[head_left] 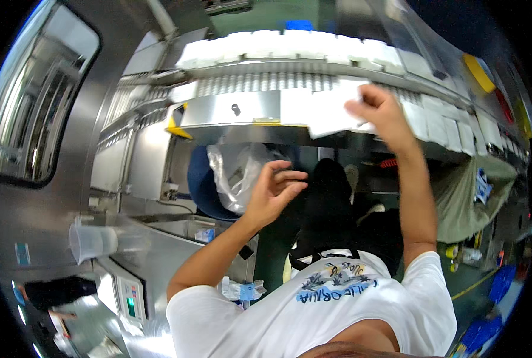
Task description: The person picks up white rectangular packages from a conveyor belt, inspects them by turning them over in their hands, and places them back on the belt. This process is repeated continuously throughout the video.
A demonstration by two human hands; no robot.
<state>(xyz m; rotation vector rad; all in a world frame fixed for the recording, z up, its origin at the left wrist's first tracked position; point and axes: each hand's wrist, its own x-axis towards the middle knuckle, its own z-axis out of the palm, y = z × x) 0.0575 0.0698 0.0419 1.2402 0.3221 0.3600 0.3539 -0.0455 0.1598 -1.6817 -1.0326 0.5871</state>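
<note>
Fingers (361, 107) atop white packet (331, 119), conveyor's edge (236, 110).

The white packets (290, 45) run in a pale row along the far edge of the silver-grey steel conveyor (242, 107), whose near left corner carries a yellow-and-black striped guard (178, 122). The right hand (380, 110) rests on a white packet (337, 113) at the conveyor's near edge. Below it hangs a clear plastic bag (239, 173) in a dark blue bin (203, 185), near the left hand (272, 191). The T-shirt (314, 310) is white with a blue and black print. A yellow disc (478, 71) sits at the far right.
</note>
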